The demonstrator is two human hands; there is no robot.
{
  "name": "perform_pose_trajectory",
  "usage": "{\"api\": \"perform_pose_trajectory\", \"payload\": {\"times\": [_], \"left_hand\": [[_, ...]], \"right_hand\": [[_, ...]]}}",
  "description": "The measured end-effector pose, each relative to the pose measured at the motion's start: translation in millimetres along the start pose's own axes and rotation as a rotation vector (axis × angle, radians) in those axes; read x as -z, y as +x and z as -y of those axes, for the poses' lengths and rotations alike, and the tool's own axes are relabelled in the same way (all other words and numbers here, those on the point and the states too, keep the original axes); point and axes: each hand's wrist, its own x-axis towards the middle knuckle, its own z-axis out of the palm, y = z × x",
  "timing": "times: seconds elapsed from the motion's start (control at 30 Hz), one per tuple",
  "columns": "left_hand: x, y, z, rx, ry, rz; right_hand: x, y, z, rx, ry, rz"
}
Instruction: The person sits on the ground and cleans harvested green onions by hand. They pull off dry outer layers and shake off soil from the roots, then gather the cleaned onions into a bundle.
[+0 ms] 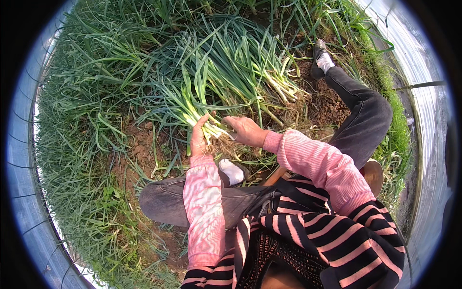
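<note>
My left hand [199, 136] is closed around the pale lower stems of a bunch of green onions or similar leafy alliums [193, 115], whose roots hang toward my right. Close to those roots is my right hand [247, 130], its thumb and fingers at the stem ends; whether it pinches a stalk or root is hard to tell. Just beyond both hands, a large heap of pulled alliums [234, 68] lies on the ground, leaves pointing away and pale stems with roots [283, 86] toward the right.
Dense green plants [86, 83] grow at the left and far side. Reddish-brown soil [140, 144] shows between them. My shoes [317, 59] and bent legs flank the heap. A wooden piece [276, 176] lies by my lap. Plastic sheeting [429, 119] curves along the right edge.
</note>
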Motion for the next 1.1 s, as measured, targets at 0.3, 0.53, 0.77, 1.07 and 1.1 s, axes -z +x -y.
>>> {"api": "perform_pose_trajectory", "payload": {"times": [0.3,0.53,0.77,1.07,1.1], "left_hand": [[-23.2,-0.4,26.4,-0.238,0.326,-0.193],[-35.9,-5.0,35.8,-0.251,0.273,-0.194],[-28.1,-2.6,34.4,-0.134,0.191,-0.198],[-26.1,-4.6,38.9,-0.126,0.207,-0.207],[-27.1,-6.0,36.1,-0.128,0.168,-0.197]], "right_hand": [[12.9,-23.9,-25.3,-0.133,-0.147,0.009],[-10.6,-5.4,-32.8,-0.555,0.593,0.036],[-5.5,1.8,-27.5,-0.783,0.947,0.008],[-7.5,12.8,-17.9,-0.850,0.967,-0.045],[-7.7,14.5,-19.3,-0.850,0.986,-0.116]]}}
